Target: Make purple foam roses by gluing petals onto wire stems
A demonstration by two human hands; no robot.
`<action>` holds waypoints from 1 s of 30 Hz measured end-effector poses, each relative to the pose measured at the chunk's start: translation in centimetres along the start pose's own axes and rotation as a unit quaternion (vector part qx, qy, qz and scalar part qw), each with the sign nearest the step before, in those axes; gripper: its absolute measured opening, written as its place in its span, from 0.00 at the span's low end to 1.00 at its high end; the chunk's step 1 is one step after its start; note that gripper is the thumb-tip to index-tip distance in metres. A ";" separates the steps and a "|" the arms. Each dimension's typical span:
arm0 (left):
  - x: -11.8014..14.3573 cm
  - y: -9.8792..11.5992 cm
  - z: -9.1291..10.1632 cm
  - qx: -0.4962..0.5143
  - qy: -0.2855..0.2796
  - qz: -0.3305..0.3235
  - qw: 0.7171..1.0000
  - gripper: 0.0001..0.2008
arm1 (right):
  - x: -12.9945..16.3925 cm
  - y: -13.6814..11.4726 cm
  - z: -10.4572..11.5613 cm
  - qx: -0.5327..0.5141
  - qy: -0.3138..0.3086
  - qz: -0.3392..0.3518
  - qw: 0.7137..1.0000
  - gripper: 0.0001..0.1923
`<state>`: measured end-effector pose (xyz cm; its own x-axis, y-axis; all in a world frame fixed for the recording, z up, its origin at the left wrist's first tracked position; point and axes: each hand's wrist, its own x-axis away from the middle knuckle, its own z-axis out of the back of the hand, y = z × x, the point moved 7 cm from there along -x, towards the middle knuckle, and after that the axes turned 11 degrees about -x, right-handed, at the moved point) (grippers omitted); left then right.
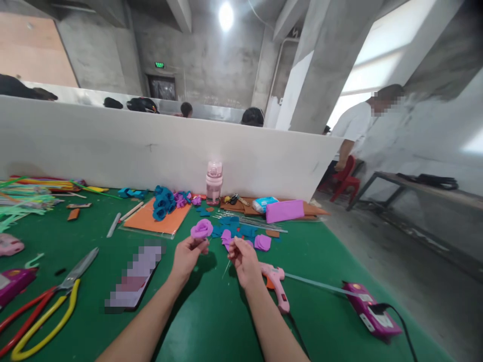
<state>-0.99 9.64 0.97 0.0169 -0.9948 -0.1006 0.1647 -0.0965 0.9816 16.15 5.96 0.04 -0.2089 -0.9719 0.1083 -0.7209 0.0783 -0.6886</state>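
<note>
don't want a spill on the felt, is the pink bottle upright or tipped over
Upright. The pink bottle stands on its base on the green table against the white partition, cap on top, beyond both hands.

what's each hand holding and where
Left hand holds a purple paper rose from below its bloom; right hand pinches a thin wire at its upper end.

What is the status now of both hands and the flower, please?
Left hand shut on purple flower, held above green table. Right hand pinches thin wire. Pink glue gun lies beside right wrist; nothing between the hands.
</note>
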 end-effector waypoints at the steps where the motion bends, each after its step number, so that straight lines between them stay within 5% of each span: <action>1: 0.2 0.1 -0.2 0.040 -0.017 0.016 0.999 0.11 | 0.0 -0.4 0.0 0.064 0.002 0.041 0.997 0.12; 3: 0.5 0.1 -0.9 0.116 -0.066 0.052 0.990 0.13 | 0.4 -1.7 -0.6 0.208 -0.010 0.145 0.967 0.12; 6: 1.2 -0.3 -2.0 0.176 -0.152 0.117 0.966 0.13 | 2.0 -3.7 -2.4 0.388 -0.040 0.289 0.874 0.08; 8: 1.6 -0.7 -2.6 0.178 -0.205 0.154 0.950 0.13 | 2.7 -4.7 -3.2 0.455 -0.059 0.344 0.819 0.07; 11: 2.1 -1.1 -3.4 0.165 -0.260 0.178 0.935 0.12 | 3.1 -5.5 -3.8 0.496 -0.090 0.385 0.773 0.05; 21: 2.7 -1.1 -3.8 0.099 -0.303 0.169 0.932 0.11 | 2.9 -4.7 -4.2 0.574 -0.153 0.383 0.708 0.07; 30: 3.1 -0.8 -4.1 0.058 -0.323 0.160 0.931 0.11 | 2.9 -4.4 -4.2 0.601 -0.153 0.366 0.694 0.06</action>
<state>2.95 6.78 -0.80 -0.5562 -0.7816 0.2823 0.1444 0.2437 0.9591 15.96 3.72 6.42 0.0535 -0.7853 -0.6168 0.6140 0.5130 -0.5999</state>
